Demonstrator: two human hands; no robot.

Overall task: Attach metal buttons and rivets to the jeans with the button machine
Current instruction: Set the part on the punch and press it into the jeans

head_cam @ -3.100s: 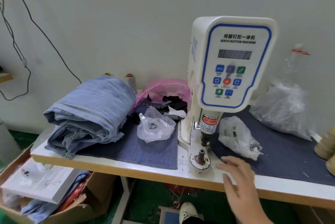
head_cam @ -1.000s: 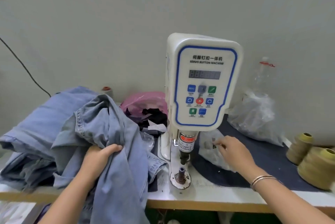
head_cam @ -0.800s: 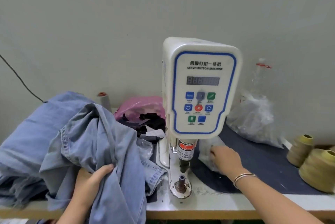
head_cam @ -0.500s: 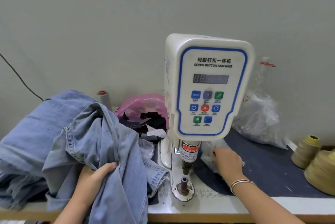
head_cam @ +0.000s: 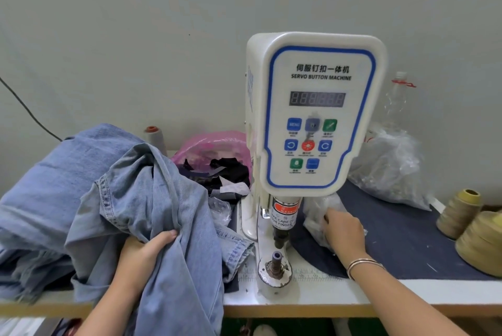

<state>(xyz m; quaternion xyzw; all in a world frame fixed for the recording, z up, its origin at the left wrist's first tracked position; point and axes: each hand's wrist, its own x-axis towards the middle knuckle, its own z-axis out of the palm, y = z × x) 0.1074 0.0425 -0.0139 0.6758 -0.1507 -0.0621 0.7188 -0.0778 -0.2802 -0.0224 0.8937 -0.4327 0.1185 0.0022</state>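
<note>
Denim jeans [head_cam: 89, 199], pale blue and crumpled in a heap, lie on the table [head_cam: 312, 299] left of the white button machine [head_cam: 315, 113], one leg spilling over the front edge. Right of the machine a dark cloth mat [head_cam: 394, 235] covers the tabletop, with a clear plastic bag [head_cam: 319, 213] on it just beside the machine's column. The left hand [head_cam: 144, 251] grips a fold of the jeans, thumb on top of the cloth. The right hand [head_cam: 343, 232] reaches into the bag, its fingers hidden, so whether it pinches anything cannot be told. At the machine's foot stands the lower die post [head_cam: 275, 263], bare.
</note>
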